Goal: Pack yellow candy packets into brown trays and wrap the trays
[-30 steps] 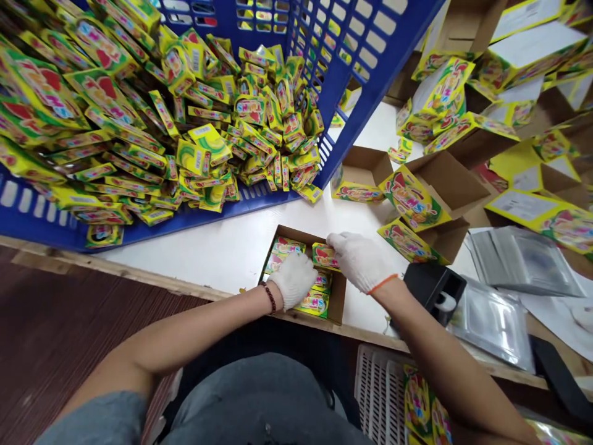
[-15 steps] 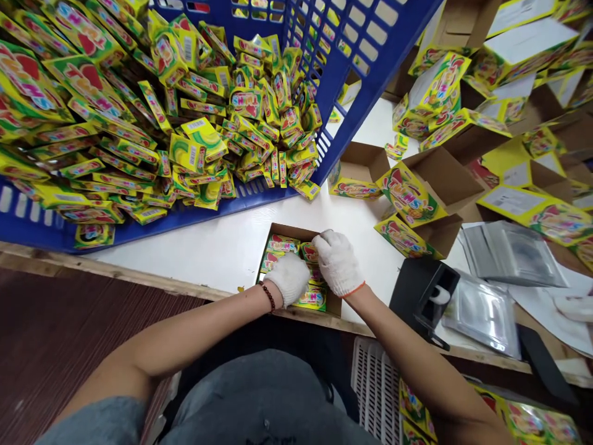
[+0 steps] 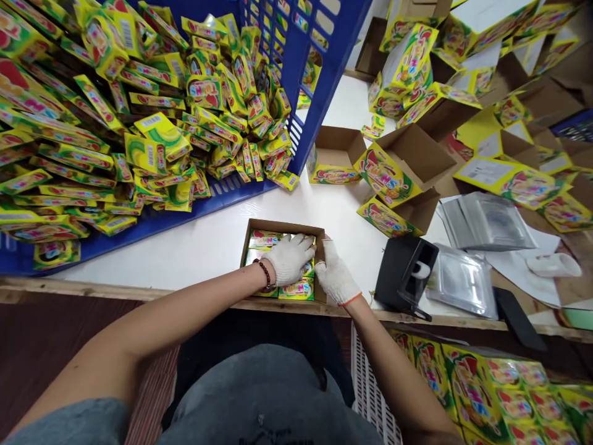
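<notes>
A shallow open cardboard box (image 3: 283, 224) sits near the table's front edge, with small yellow-green packs (image 3: 296, 289) lying in rows inside. My left hand (image 3: 290, 258), in a white knitted glove, lies flat over these packs with its fingers stretched to the right. Some packs are hidden beneath it. At the box's right wall is my right hand (image 3: 337, 273), gloved as well. Its thumb hooks over the rim and its fingers run along the outer side, holding the wall.
A blue plastic crate (image 3: 222, 196) heaped with similar packs stands at the left. Open display boxes (image 3: 384, 176) crowd the right side. Nearer are a black tape dispenser (image 3: 403, 275), clear plastic sleeves (image 3: 463, 281) and a white cup (image 3: 553, 266). Filled boxes (image 3: 472, 383) lie below the table edge.
My left hand has flattened out over the packs, fingers extended. My right hand has moved from the packs at the box's back right corner to its right wall. The view has shifted right.
</notes>
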Demonstrator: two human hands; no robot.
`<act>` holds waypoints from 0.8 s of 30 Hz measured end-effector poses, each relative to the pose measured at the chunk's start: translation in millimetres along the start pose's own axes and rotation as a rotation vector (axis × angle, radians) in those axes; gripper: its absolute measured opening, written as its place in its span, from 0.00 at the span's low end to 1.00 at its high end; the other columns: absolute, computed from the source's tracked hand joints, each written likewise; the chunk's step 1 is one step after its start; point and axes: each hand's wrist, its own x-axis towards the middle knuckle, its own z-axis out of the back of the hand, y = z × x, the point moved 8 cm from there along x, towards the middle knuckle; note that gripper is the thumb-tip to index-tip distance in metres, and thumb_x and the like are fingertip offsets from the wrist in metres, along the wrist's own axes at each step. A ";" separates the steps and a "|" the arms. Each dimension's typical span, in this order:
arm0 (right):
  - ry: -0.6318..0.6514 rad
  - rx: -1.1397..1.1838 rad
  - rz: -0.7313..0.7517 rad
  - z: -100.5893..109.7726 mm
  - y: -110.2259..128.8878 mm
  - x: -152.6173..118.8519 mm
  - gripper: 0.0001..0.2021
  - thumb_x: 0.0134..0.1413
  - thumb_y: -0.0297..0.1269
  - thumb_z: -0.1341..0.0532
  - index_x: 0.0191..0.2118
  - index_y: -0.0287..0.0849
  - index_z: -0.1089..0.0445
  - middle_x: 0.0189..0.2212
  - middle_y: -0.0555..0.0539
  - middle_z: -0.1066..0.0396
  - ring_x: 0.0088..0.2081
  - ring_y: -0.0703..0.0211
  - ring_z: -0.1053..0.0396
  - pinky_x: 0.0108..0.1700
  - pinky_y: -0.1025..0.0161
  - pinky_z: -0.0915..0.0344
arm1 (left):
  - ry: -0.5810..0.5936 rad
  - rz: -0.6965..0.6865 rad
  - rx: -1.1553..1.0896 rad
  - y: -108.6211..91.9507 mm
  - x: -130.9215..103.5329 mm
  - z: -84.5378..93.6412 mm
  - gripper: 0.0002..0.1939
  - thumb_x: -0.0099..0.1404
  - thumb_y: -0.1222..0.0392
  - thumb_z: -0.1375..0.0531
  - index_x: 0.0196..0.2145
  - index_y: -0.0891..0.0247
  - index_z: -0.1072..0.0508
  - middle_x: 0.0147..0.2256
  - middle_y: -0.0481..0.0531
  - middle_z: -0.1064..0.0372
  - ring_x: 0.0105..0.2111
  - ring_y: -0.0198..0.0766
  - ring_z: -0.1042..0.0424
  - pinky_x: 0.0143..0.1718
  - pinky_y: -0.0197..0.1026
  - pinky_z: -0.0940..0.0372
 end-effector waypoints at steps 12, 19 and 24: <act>0.079 -0.098 -0.065 7.3 7.5 -13.9 0.39 0.52 0.31 0.48 0.71 0.35 0.54 0.46 0.37 0.23 0.38 0.50 0.23 0.46 0.56 0.28 | -0.247 0.027 -0.312 29.2 -35.3 55.4 0.15 0.68 0.54 0.44 0.48 0.63 0.27 0.50 0.57 0.28 0.49 0.43 0.28 0.52 0.45 0.33; -0.109 -0.235 0.050 15.2 -0.9 -12.9 0.36 0.58 0.41 0.45 0.69 0.34 0.50 0.55 0.31 0.30 0.54 0.39 0.28 0.56 0.43 0.32 | -0.725 0.877 0.125 207.5 -178.2 151.9 0.47 0.55 0.49 0.30 0.66 0.65 0.44 0.68 0.66 0.53 0.68 0.63 0.54 0.66 0.65 0.52; -0.264 -0.314 0.353 15.9 49.7 -8.1 0.34 0.58 0.38 0.43 0.68 0.34 0.46 0.61 0.30 0.36 0.62 0.38 0.37 0.62 0.38 0.37 | -0.356 0.766 0.357 228.3 -155.3 139.2 0.36 0.59 0.61 0.35 0.64 0.61 0.40 0.70 0.69 0.56 0.68 0.64 0.54 0.63 0.71 0.58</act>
